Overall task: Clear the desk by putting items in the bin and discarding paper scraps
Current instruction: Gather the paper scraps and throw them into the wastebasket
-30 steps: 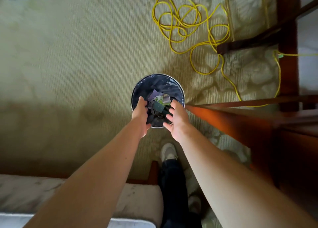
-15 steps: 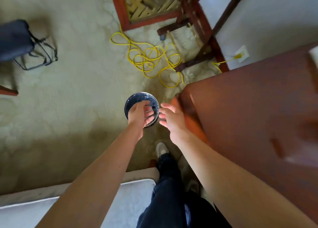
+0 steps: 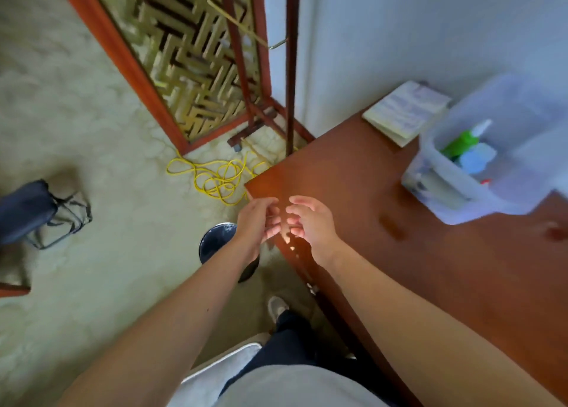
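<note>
Head view, items as I log them from my station:

1. Left hand (image 3: 258, 222): fingers loosely curled, holding nothing, just off the left edge of the desk and above the waste basket.
2. Right hand (image 3: 310, 225): fingers relaxed and slightly bent, holding nothing, over the desk's near left edge. Its fingertips come close to those of the left hand; I cannot tell whether they touch.
3. Reddish-brown wooden desk (image 3: 430, 268): fills the right side, its far left corner pointing at the floor cable.
4. Clear plastic storage bin (image 3: 436, 173): stands towards the desk's far right, blurred. Inside I see a green bottle with a white tip (image 3: 459, 143) and some pale items I cannot identify.
5. White lined notepad (image 3: 405, 111): lies at the desk's far edge against the wall, just beside the bin.
6. Round waste basket with a dark liner (image 3: 215, 237): on the carpet by the desk's left edge, partly hidden by the left forearm.
7. Coiled yellow cable (image 3: 218, 179): on the carpet beyond the basket.
8. Red-framed lattice screen (image 3: 190, 53): stands beyond the cable.
9. Dark folding stool (image 3: 24, 213): far left on the carpet.
</note>
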`<state>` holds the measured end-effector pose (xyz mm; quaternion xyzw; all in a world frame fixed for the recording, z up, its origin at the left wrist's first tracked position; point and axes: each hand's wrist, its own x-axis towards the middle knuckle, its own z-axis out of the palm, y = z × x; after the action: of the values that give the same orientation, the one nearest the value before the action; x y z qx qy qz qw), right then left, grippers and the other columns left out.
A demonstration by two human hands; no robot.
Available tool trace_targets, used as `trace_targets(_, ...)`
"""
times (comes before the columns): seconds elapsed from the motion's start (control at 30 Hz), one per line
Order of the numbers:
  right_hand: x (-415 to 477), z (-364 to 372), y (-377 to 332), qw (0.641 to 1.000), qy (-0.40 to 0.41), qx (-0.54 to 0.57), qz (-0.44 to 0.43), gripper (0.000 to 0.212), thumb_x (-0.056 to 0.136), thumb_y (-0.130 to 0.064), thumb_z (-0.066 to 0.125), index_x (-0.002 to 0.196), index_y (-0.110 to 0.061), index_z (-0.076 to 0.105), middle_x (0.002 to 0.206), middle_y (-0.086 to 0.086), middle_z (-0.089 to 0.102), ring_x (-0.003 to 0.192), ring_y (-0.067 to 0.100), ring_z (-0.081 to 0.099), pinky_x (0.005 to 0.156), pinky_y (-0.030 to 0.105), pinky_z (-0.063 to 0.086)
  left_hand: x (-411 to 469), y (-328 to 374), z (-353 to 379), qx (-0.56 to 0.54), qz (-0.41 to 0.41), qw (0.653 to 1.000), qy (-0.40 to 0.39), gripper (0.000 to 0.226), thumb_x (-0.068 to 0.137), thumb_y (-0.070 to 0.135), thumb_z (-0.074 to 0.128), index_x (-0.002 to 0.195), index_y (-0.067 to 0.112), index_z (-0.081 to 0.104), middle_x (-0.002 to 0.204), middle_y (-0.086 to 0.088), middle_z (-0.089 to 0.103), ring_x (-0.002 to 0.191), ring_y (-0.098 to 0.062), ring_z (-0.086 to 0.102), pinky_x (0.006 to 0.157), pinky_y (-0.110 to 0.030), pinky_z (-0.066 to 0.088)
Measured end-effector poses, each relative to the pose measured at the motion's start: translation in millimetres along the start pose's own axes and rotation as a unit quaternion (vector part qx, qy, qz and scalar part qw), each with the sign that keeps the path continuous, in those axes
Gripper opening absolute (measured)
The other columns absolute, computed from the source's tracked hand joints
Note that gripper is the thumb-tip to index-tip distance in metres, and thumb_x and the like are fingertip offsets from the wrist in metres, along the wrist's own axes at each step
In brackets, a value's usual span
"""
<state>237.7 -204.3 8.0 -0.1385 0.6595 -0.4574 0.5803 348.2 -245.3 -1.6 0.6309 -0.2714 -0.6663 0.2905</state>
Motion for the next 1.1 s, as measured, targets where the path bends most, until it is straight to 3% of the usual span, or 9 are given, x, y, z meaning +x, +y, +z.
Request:
trace_targets(0.1, -18, -42, -8, 0.999, 0.015, 0.021, -0.025, 0.020, 0.087, -0.006, 0.061, 0.102, -0.018, 0.068, 0.084, -0.003, 0.064, 0.072, 0.010, 0.058, 0.067, 0.025, 0.049, -26, -3, 38, 0.030, 0.018, 0.999, -0.028, 0.010, 0.090, 0.018, 0.056, 0.092, 0.016, 0.065, 0.072, 0.001, 0.062, 0.060, -0.011, 0.059, 0.057, -0.025, 0.052)
trace_targets(0.37, -62, -156, -13, 0.989, 0.091, 0.065, -0.092, 0.020, 0.088, -0.005, 0.057, 0.103, -0.015, 0.066, 0.084, 0.002, 0.066, 0.069, 0.010, 0.058, 0.053, 0.020, 0.046, -93, -30, 137, 0.091, 0.051, 0.990, -0.099, 0.016, 0.094, 0.018, 0.053, 0.103, 0.012, 0.065, 0.079, -0.004, 0.062, 0.068, -0.015, 0.058, 0.063, -0.027, 0.050)
trace_targets(0.67, -112, -274, -3, 0.966, 0.193, 0.107, -0.133, 0.021, 0.087, -0.002, 0.053, 0.102, -0.011, 0.066, 0.081, 0.004, 0.067, 0.063, 0.010, 0.057, 0.050, 0.019, 0.045, -154, -71, 241, 0.149, 0.057, 0.968, -0.192, 0.012, 0.092, 0.015, 0.052, 0.095, 0.011, 0.064, 0.074, -0.005, 0.060, 0.061, -0.016, 0.056, 0.057, -0.026, 0.048)
trace_targets(0.97, -168, -361, 7, 0.918, 0.314, 0.182, -0.163, 0.022, 0.087, -0.004, 0.054, 0.103, -0.012, 0.066, 0.082, 0.003, 0.065, 0.062, 0.010, 0.055, 0.055, 0.023, 0.043, -203, -105, 324, 0.225, 0.051, 0.918, -0.322, 0.012, 0.091, 0.012, 0.053, 0.096, 0.010, 0.064, 0.075, -0.006, 0.060, 0.057, -0.015, 0.055, 0.052, -0.025, 0.046)
trace_targets(1.1, -193, -386, 20, 0.883, 0.383, 0.215, -0.165, 0.019, 0.088, -0.006, 0.055, 0.100, -0.014, 0.067, 0.084, 0.004, 0.066, 0.063, 0.010, 0.055, 0.055, 0.022, 0.043, -224, -122, 349, 0.271, 0.028, 0.886, -0.375, 0.014, 0.092, 0.013, 0.054, 0.101, 0.008, 0.064, 0.075, -0.003, 0.059, 0.059, -0.014, 0.054, 0.058, -0.024, 0.049)
